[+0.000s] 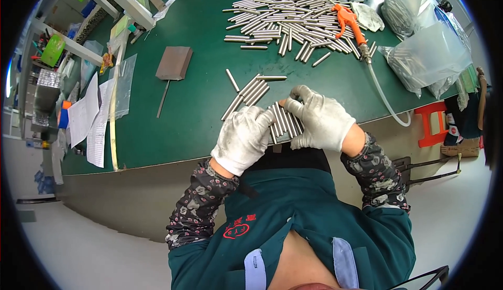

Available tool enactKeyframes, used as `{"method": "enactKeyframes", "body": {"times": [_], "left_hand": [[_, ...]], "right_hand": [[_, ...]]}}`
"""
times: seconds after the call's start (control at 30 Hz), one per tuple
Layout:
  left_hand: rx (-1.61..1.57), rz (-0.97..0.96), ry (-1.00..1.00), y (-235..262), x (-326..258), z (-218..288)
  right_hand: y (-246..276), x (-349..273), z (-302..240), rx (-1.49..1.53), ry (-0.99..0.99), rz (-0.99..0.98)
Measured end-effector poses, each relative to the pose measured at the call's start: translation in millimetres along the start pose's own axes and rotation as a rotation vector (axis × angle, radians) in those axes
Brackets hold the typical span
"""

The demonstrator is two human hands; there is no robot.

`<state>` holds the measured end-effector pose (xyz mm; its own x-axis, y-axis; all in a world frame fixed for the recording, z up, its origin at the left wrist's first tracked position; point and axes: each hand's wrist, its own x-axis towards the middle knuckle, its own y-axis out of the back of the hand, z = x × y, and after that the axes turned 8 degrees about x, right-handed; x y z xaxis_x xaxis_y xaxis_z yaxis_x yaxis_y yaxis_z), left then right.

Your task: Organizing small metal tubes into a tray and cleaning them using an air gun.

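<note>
Our green jacket (pixel 314 206) is nearest to the camera, and it faces the near edge of the bench (pixel 204 96). At this edge we have a row of metal rods (pixel 284 122), lying side by side. Our right hand (pixel 322 119), in a white glove, has its fingers clamped on this row from the right side. Our left hand (pixel 243 135), gloved also, has the fingers bent together at the left side of the row; because the glove hides the contact, we cannot tell whether they grip it.

Just beyond the left hand lies a small group of loose rods (pixel 253 92), so the room there is narrow. Farther left, a wide green stretch runs to the brown block (pixel 174 63), then to the papers (pixel 94 117) along the left edge. Well apart from our hands, the big pile of rods (pixel 293 23) spreads on the far side. At its right part lies the orange air gun (pixel 346 20), and its pale hose (pixel 381 88) curves to the near edge, bounding our room on the right.
</note>
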<state>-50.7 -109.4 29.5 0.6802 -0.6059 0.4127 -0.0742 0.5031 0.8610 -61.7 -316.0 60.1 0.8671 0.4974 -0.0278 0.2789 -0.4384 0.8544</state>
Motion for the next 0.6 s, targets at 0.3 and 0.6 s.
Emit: {"method": "enactKeyframes", "body": {"times": [0.3,0.6], "left_hand": [[-0.037,0.062,0.091,4,2,-5],[0.465,0.004,0.399,1,34,-15]], "right_hand": [[4,2,-8,-0.077,-0.012,0.034],[5,57,12,-0.112,0.05,0.325]]}}
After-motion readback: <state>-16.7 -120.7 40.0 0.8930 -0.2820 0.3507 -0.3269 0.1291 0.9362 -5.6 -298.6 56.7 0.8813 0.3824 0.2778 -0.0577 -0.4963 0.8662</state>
